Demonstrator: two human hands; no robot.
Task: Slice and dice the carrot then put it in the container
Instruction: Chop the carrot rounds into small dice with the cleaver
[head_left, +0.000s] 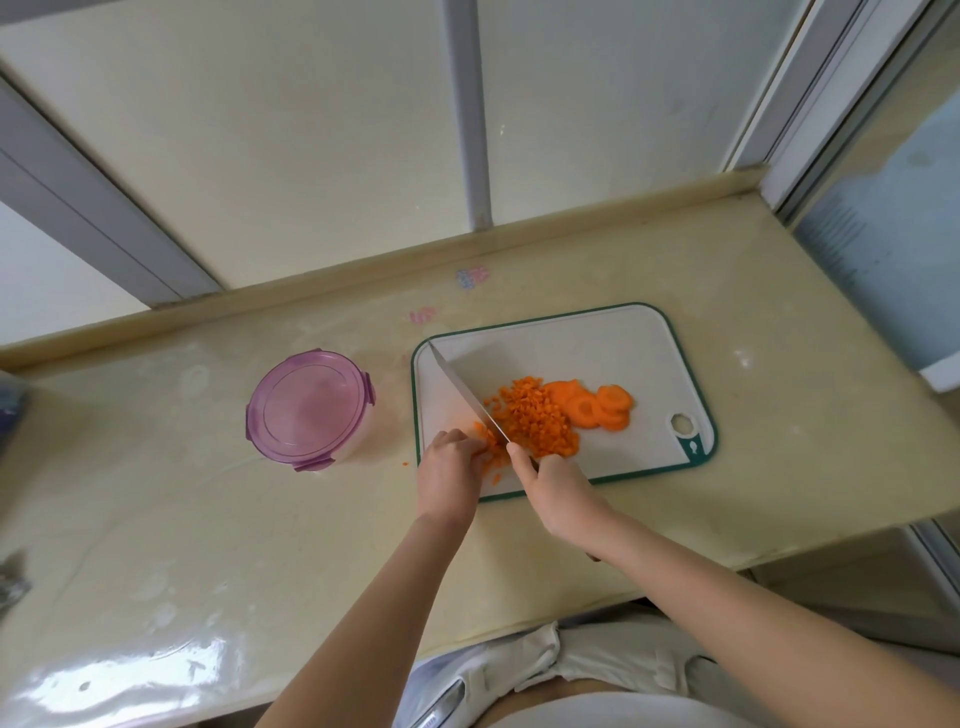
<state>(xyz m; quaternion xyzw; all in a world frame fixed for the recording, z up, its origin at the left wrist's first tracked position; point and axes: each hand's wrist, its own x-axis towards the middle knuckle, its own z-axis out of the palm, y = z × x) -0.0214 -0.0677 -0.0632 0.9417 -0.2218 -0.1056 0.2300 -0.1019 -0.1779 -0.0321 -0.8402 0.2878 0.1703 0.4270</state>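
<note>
A white cutting board (613, 343) with a green rim lies on the counter. On it sits a heap of diced carrot (535, 421), with several round carrot slices (597, 408) to its right. My right hand (558, 493) grips the handle of a knife (465, 392) whose blade runs up and left across the board, its edge down at the left side of the heap. My left hand (451, 473) has curled fingers on carrot bits next to the blade. A round container (310, 410) with a shut purple lid stands left of the board.
The beige counter (208, 519) runs wide to the left and front, with a glossy wet-looking patch near the front left. A raised ledge and wall panels close the back. The counter's right end drops off near a pale blue object (893, 249).
</note>
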